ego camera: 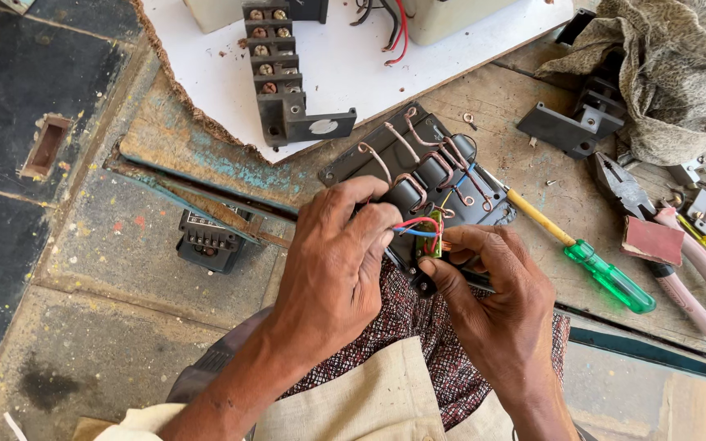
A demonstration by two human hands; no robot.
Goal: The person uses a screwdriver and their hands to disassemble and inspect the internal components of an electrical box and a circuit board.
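Both hands, left hand (332,261) and right hand (496,290), pinched thin, pliant red-and-blue wires (415,226) on the rigid black plastic switch block (426,175); grip by insulation judged safest.

Green-handled screwdriver (606,276), pink-handled pliers (680,253), red and blue wires (415,226).

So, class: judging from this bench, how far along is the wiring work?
Done: bent copper links already sit across the black switch unit. In hand: the left hand and right hand pinch a small green part with red and blue wires. Left: those wires look unattached; the green screwdriver and pliers lie idle.
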